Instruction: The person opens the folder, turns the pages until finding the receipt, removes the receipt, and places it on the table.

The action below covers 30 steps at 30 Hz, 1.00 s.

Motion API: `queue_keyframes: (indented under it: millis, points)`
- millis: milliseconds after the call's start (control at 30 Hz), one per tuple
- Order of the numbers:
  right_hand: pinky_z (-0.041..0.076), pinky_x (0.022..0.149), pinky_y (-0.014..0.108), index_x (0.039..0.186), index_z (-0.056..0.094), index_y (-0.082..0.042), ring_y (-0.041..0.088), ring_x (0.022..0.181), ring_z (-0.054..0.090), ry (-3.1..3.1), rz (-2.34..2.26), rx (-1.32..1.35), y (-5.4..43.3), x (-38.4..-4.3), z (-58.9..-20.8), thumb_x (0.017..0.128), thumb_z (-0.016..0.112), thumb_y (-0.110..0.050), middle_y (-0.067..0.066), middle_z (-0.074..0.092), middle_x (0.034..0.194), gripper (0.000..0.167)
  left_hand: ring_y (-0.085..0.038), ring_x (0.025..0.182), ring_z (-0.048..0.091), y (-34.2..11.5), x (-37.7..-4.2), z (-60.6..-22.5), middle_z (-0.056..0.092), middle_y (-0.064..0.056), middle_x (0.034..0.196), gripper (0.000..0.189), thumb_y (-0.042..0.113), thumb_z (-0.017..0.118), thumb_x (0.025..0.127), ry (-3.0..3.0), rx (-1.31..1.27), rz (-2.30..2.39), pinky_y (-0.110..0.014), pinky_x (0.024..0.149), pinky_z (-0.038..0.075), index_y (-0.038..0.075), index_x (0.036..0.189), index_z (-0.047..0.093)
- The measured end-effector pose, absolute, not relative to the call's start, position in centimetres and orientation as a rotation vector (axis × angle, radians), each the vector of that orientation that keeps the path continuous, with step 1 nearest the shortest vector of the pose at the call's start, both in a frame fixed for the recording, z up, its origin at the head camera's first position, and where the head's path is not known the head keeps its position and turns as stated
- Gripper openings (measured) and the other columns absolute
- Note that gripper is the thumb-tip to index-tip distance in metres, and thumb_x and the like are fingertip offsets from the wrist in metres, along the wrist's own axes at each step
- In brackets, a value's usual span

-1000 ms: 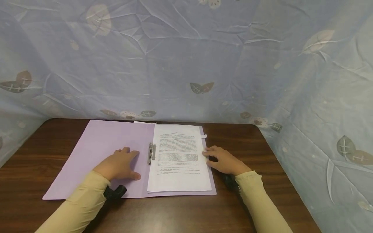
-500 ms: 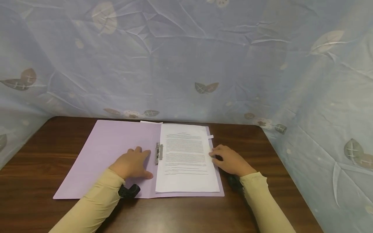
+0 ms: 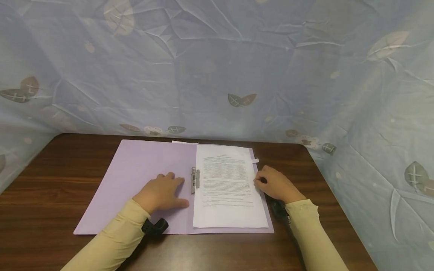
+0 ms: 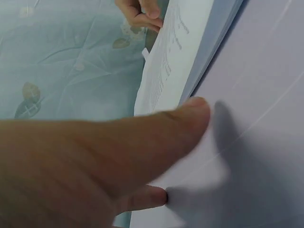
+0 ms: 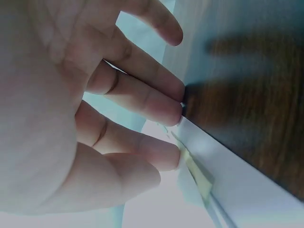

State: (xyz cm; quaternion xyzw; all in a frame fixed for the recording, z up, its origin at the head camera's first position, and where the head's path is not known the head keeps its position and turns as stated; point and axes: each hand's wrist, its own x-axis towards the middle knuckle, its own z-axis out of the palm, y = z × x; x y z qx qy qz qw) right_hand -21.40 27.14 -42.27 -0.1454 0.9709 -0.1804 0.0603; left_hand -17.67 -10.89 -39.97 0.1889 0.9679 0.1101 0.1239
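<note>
A lilac folder [image 3: 135,162] lies spread on the table, with a metal clip [image 3: 195,180] along its spine. Printed sheets [image 3: 228,215] rest on its right half. My left hand [image 3: 162,194] has its fingers spread on the bare left cover; in the left wrist view its thumb [image 4: 190,114] hovers beside the sheets' edge, casting a shadow. At the right edge of the sheets is my right hand [image 3: 277,184]. In the right wrist view its index fingertip [image 5: 168,154] touches the page edge, where a paper edge lifts, and two other fingertips meet the folder's border.
The dark wooden table [image 3: 51,188] has rounded back corners. A patterned cloth [image 3: 210,75] hangs behind it and along the right side. A white tab [image 3: 255,160] sticks out at the folder's right edge, and a white strip [image 3: 184,142] shows behind its back edge.
The folder has slid to the right over the table, sheets included, and both hands have moved right along with it. The head view has also shifted slightly.
</note>
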Motion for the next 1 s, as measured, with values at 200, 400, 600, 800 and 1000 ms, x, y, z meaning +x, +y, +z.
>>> queue_keyframes:
  millis: [200,400,600,800,1000]
  points:
    - [0.046,0.074,0.037,0.1,0.074,-0.014,0.018,0.082,0.052,2.928,-0.541,-0.41,27.2,-21.5,-42.1,0.098,0.068,-0.018,0.002,0.057,0.096,0.008,-0.047,0.111,0.059,-10.3,-17.2,-40.0,0.06,-0.027,0.131,0.083,0.047,0.088,0.076,2.867,0.563,0.28,-0.061,0.09,0.053,0.0,0.139,0.06]
    - [0.046,0.074,0.038,0.098,0.073,-0.012,0.018,0.082,0.052,2.938,-0.535,-0.401,27.4,-21.5,-42.1,0.098,0.068,-0.017,0.002,0.058,0.095,0.007,-0.046,0.11,0.06,-9.9,-17.0,-40.1,0.06,-0.026,0.131,0.085,0.05,0.088,0.076,2.885,0.569,0.268,-0.059,0.087,0.054,0.0,0.139,0.061]
    - [0.046,0.071,0.037,0.095,0.071,-0.013,0.018,0.08,0.052,2.943,-0.537,-0.412,27.4,-21.6,-42.4,0.097,0.069,-0.017,0.003,0.056,0.093,0.006,-0.046,0.115,0.057,-10.3,-17.1,-40.2,0.059,-0.024,0.132,0.083,0.055,0.083,0.078,2.882,0.53,0.315,-0.065,0.085,0.051,0.004,0.14,0.061]
    - [0.046,0.072,0.038,0.095,0.071,-0.013,0.019,0.081,0.052,2.946,-0.538,-0.413,27.4,-21.6,-42.6,0.097,0.068,-0.016,0.004,0.056,0.094,0.005,-0.046,0.122,0.054,-10.2,-17.2,-40.3,0.057,-0.025,0.127,0.089,0.067,0.077,0.079,2.878,0.503,0.42,-0.066,0.084,0.052,0.001,0.136,0.061]
    - [0.046,0.073,0.038,0.094,0.07,-0.013,0.02,0.083,0.053,2.939,-0.544,-0.379,27.2,-21.6,-42.5,0.097,0.068,-0.018,0.004,0.056,0.095,0.006,-0.052,0.131,0.047,-9.7,-17.0,-40.9,0.051,-0.032,0.14,0.11,0.078,0.074,0.073,2.863,0.497,0.41,-0.076,0.086,0.046,-0.002,0.145,0.053]
